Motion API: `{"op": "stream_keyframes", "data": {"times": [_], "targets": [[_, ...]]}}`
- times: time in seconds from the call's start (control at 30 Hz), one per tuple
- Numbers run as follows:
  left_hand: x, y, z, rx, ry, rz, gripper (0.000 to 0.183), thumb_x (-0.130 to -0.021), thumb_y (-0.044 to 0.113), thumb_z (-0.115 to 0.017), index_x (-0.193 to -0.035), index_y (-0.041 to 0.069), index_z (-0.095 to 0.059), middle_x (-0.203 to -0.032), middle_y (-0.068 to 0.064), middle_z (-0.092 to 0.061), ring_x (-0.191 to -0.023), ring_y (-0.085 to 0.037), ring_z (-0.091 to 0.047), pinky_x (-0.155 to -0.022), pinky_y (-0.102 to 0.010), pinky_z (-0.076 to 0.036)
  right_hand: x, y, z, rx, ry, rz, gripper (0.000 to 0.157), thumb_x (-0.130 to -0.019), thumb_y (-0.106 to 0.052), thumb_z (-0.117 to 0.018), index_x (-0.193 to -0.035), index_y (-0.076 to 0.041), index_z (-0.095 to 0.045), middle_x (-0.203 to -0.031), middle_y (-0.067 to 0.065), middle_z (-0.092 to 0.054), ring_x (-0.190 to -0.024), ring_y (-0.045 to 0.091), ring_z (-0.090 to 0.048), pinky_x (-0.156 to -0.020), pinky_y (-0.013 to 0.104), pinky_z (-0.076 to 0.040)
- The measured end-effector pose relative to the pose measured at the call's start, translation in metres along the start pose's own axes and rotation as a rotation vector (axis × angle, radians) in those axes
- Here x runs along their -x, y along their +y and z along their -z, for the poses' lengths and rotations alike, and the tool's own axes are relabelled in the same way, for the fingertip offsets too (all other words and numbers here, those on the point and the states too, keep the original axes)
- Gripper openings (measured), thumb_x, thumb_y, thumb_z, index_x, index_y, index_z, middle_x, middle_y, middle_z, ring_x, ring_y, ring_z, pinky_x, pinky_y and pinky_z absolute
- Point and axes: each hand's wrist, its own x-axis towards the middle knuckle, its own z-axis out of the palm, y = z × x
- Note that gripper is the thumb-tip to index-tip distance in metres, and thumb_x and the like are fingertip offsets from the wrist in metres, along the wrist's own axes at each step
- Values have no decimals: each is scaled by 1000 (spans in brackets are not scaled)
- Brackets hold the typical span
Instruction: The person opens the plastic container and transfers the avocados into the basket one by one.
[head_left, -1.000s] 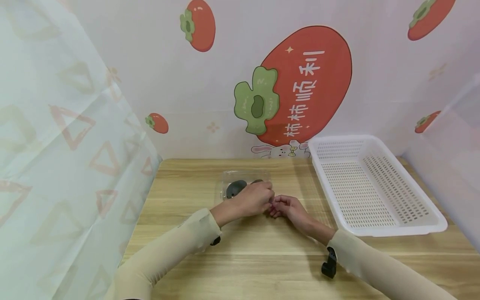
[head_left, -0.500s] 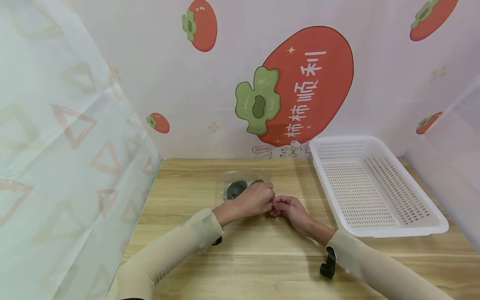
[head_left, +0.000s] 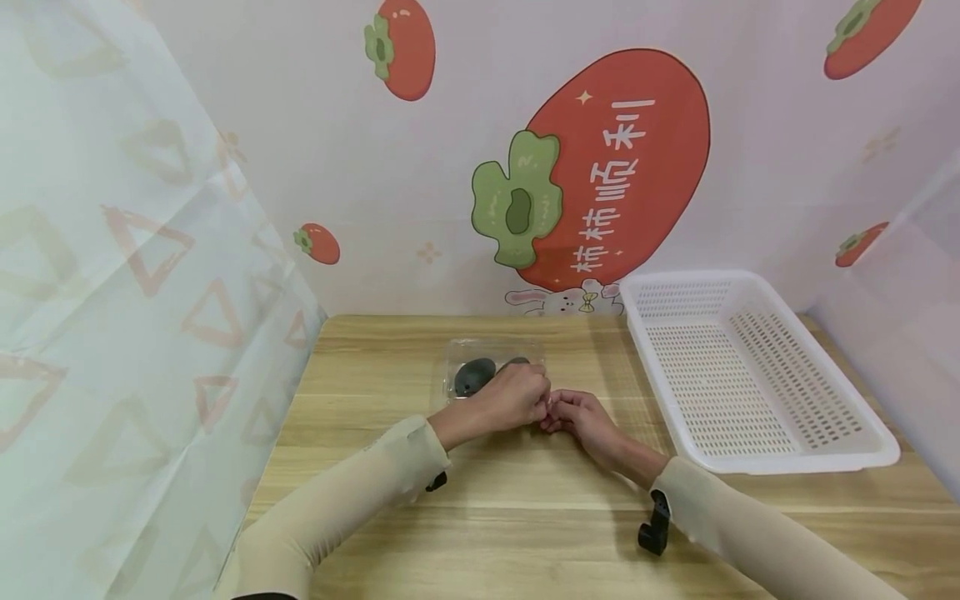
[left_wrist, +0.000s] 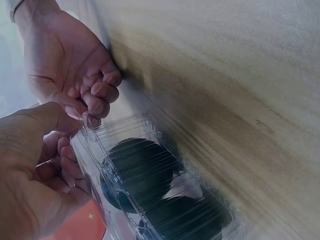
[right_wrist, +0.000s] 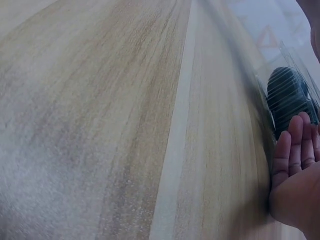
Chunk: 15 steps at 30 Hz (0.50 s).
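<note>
A clear plastic clamshell box (head_left: 459, 352) stands on the wooden table, holding dark green, egg-shaped things (left_wrist: 140, 170) that look like avocados. Its ribbed side shows in the left wrist view. My left hand (head_left: 512, 397) reaches over the box and pinches the rim at its near right corner, thumb on the edge. At that same corner my right hand (head_left: 587, 422) pinches the rim between thumb and curled fingers, palm turned up. The fingertips of both hands meet there. From the head, my left hand hides much of the box front.
To the right stands a white perforated plastic basket (head_left: 776, 463), with bare slotted floor showing. The wooden table (head_left: 480, 542) ends at a persimmon-printed curtain (head_left: 420, 283) behind. A cloth side wall (head_left: 150, 333) hangs at the left.
Both hands stay at the box corner with only slight finger movement. The whole head view has shifted a little.
</note>
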Motion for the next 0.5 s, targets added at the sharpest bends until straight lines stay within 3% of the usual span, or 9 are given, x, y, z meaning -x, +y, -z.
{"op": "stream_keyframes", "data": {"times": [0.5], "targets": [[1, -5, 0, 160, -17, 54, 9, -92, 7, -76, -85, 11, -80, -88, 4, -67, -75, -5, -54, -65, -14, -44, -1, 0, 0, 8, 5, 10, 18, -108, -7, -49, -102, 1, -64, -92, 5, -71, -88, 16, -69, -84, 29, -60]]}}
